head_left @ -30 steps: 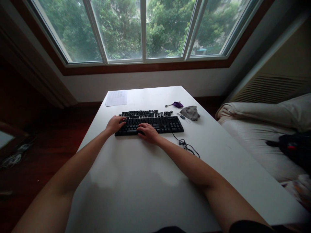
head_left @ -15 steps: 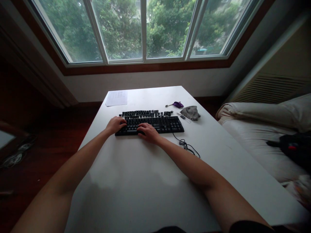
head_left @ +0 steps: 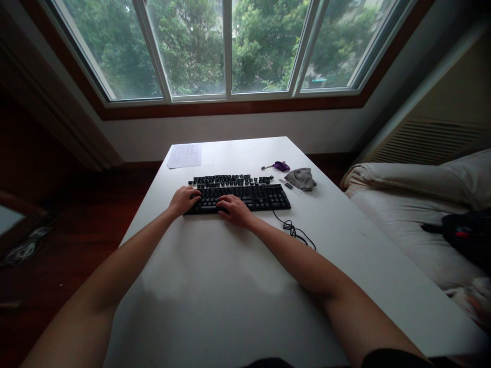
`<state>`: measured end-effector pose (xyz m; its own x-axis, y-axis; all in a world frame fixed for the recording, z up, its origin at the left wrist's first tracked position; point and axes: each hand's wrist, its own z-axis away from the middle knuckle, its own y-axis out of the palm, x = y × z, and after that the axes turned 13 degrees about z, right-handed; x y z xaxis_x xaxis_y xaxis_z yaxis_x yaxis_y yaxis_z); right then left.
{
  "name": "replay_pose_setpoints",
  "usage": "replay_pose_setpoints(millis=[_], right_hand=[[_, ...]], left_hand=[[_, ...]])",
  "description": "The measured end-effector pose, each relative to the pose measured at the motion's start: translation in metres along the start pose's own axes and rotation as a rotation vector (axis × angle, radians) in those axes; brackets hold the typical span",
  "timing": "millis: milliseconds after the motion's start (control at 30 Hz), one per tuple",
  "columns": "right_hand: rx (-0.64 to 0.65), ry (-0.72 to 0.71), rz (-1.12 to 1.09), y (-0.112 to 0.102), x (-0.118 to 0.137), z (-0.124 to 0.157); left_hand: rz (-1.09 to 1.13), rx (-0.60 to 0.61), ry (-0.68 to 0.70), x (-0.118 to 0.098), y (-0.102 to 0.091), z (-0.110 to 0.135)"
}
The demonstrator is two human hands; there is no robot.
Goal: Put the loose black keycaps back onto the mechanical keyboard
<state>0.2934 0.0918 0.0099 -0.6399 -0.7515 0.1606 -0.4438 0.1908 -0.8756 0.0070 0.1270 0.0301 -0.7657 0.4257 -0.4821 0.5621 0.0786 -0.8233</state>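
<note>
A black keyboard (head_left: pixel 268 198) lies across the white table in front of me. My left hand (head_left: pixel 184 200) is at its left end, fingers curled over the edge and the keys there. On the lower middle of the keyboard rests my right hand (head_left: pixel 235 210), its thumb and fingers apart over the front rows. The keys beneath both hands are hidden. Just behind the keyboard, loose black keycaps (head_left: pixel 222 180) stand in rows. A coiled black cable (head_left: pixel 293 228) runs from the keyboard's front edge toward the right.
Right of the keycaps lie a brush with a purple part (head_left: pixel 281 166), a crumpled grey cloth (head_left: pixel 301 179) and a small black item (head_left: pixel 288 186). A printed paper sheet (head_left: pixel 184 156) is at the table's far left corner. A pale sofa (head_left: pixel 399 204) stands to the right.
My left hand has shifted slightly toward me and now covers the keyboard's near left corner. The right hand has hardly moved.
</note>
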Motion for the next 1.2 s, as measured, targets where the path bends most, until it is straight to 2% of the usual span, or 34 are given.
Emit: replay_pose_setpoints(millis=[233,533,633,867,1200], right_hand=[[-0.006,-0.005,-0.003,0.001,0.0,0.0],[-0.006,-0.007,0.008,0.002,0.0,0.0],[0.002,0.0,0.005,0.001,0.001,0.0],[0.012,0.004,0.0,0.001,0.001,0.0],[0.006,0.002,0.008,0.001,0.001,0.0]], left_hand=[[0.008,0.057,-0.03,0.002,-0.004,0.002],[0.16,-0.022,-0.092,0.01,-0.005,-0.002],[0.167,-0.026,-0.072,0.011,-0.005,-0.002],[-0.019,-0.039,0.061,-0.004,-0.008,0.003],[0.047,-0.021,0.054,0.003,-0.009,0.003]])
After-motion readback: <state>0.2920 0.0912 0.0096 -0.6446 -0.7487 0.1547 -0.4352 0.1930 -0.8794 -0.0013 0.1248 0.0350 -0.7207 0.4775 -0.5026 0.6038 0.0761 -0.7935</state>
